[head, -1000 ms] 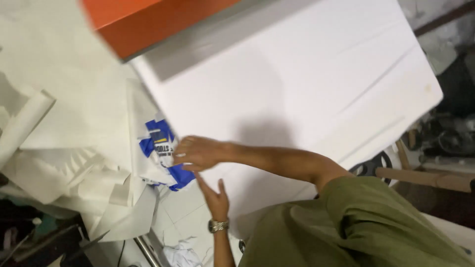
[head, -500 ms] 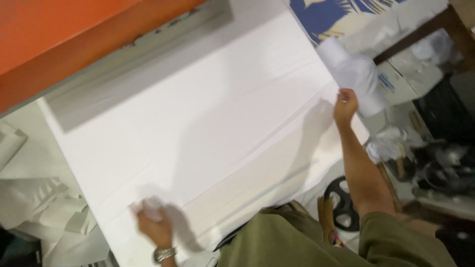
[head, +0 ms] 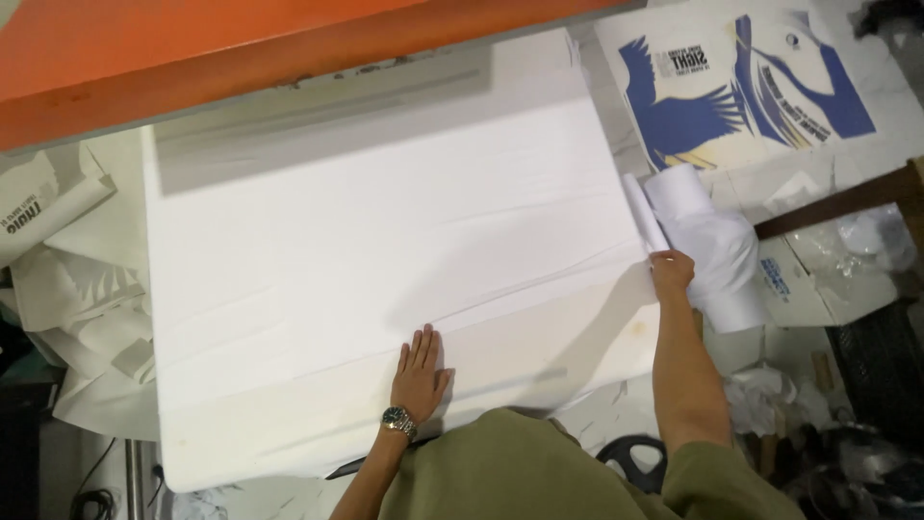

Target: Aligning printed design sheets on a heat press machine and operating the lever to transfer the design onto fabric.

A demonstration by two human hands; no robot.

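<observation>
Head view: my left hand lies flat, released, on the white sheet near the surface's front edge. My right hand pinches the sheet's right edge.

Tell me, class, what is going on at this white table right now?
A person leans over a large white sheet spread on a padded table under an orange press plate. The left hand lies flat, palm down, on the sheet near its front edge. The right hand grips the sheet's right edge, beside a loosely rolled white paper. A printed sheet with a blue bird design lies on the side table to the right, and crumpled paper is piled at the left.
</observation>
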